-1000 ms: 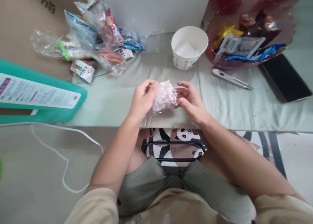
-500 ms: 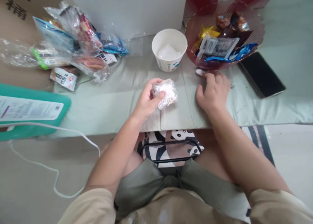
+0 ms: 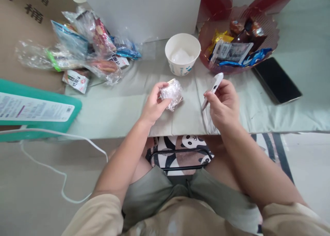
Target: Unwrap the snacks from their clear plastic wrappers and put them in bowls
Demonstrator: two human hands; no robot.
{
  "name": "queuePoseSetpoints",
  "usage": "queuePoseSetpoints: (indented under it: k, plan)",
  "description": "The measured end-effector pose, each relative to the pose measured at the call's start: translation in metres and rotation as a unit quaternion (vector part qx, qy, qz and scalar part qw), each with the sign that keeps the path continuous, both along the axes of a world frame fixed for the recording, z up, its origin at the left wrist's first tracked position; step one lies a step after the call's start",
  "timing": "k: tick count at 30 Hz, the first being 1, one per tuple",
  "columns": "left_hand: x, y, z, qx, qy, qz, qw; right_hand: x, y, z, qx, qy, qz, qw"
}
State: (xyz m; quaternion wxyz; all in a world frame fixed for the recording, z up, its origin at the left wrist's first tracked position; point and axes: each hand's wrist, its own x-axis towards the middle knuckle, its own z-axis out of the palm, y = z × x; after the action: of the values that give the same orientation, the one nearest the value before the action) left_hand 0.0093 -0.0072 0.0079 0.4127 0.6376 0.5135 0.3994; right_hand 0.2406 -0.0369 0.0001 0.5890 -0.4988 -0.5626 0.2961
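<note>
Over the table's front part, my left hand (image 3: 154,103) grips a small bundle wrapped in crinkled clear plastic (image 3: 173,93), thumb on top and fingers behind. What lies inside the wrap I cannot make out. To the right, my right hand (image 3: 224,103) is closed round a slim white utility knife (image 3: 214,86). Its thin end slants down and left towards the cloth, apart from the bundle. Behind both hands stands a white paper bowl (image 3: 180,66) with something white and translucent in it.
A pink ridged bowl (image 3: 206,66) of wrapped snacks stands at the back right, beside a black phone (image 3: 277,79). Bagged snacks (image 3: 85,50) lie at the left. Nearer are a green container (image 3: 69,107) and a white cable (image 3: 85,139). A pale box (image 3: 149,12) stands behind.
My right hand has picked the utility knife up off the cloth and turned it thin end down. The wrapped bundle has tilted slightly in my left hand. The view has shifted slightly.
</note>
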Motion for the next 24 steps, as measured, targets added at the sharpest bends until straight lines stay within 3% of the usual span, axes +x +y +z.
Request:
queuePoseSetpoints:
  k: [5, 11, 14, 20, 24]
  plan:
    - [-0.005, 0.005, -0.007, -0.007, -0.042, 0.012, 0.999, 0.002, 0.008, -0.009, 0.019, 0.026, -0.020, 0.999]
    - [-0.009, 0.009, -0.015, -0.012, -0.039, 0.005, 0.999, -0.009, 0.001, 0.016, -0.018, 0.235, -0.003, 0.972]
    - [-0.006, 0.008, -0.017, -0.033, -0.067, 0.000, 0.997, -0.018, 0.000, 0.023, -0.028, 0.291, 0.006, 0.956]
    - [0.004, 0.006, -0.015, -0.063, -0.148, -0.011, 0.987, -0.031, 0.000, 0.018, -0.079, 0.310, 0.066, 0.945]
    - [-0.001, 0.010, -0.012, -0.049, -0.181, 0.024, 0.982, -0.034, 0.001, 0.017, -0.118, 0.282, 0.067, 0.950]
